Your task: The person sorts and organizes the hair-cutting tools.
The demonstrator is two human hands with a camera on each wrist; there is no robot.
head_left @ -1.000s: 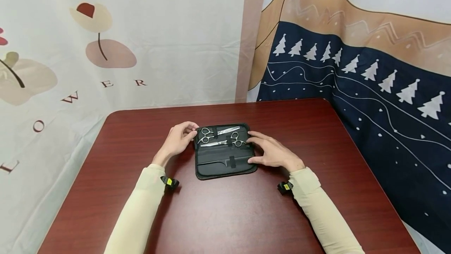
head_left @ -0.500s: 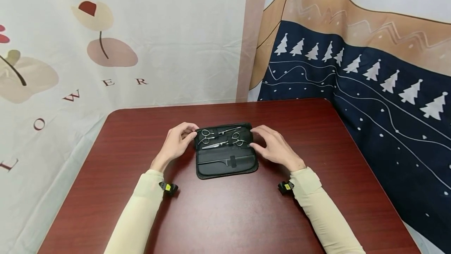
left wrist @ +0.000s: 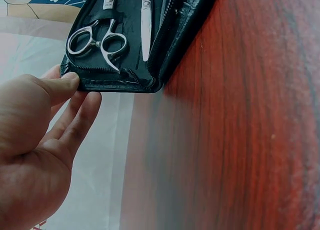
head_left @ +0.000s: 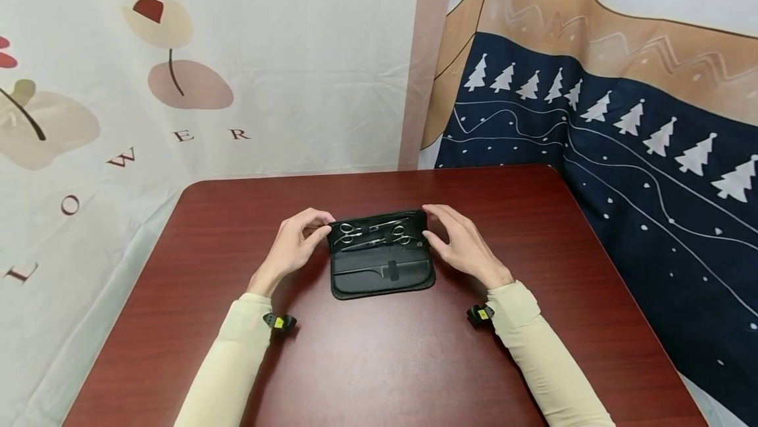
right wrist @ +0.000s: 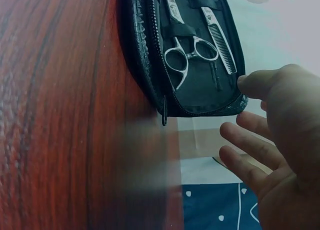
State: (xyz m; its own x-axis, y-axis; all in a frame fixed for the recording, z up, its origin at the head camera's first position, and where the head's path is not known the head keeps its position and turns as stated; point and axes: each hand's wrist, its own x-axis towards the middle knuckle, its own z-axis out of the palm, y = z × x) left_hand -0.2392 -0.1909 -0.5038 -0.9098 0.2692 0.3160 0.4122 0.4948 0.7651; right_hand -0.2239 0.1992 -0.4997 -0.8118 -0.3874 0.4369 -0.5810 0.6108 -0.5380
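A black zippered case [head_left: 355, 282] lies unfolded on the table, its far flap tilted up off the tabletop. My left hand [head_left: 291, 244] pinches the flap's far left corner between thumb and fingers. At the far right corner my right hand [head_left: 466, 249] holds the edge, thumb [right wrist: 257, 83] on the inner side and fingers behind. Elastic loops keep two tools on the flap: thinning shears [right wrist: 222, 49] with rings to the left, and scissors [right wrist: 189, 55] with rings to the right. A black comb [head_left: 361, 272] sits under a loop in the near half.
The reddish-brown wooden table [head_left: 379, 361] extends around the case on all sides. Behind it hangs a pale printed curtain [head_left: 308, 72], and a navy one with white trees [head_left: 639, 170] borders the right side.
The case's far flap has tilted up from lying nearly flat. My right hand has moved from the right edge to the far right corner; my left hand stays at the left corner.
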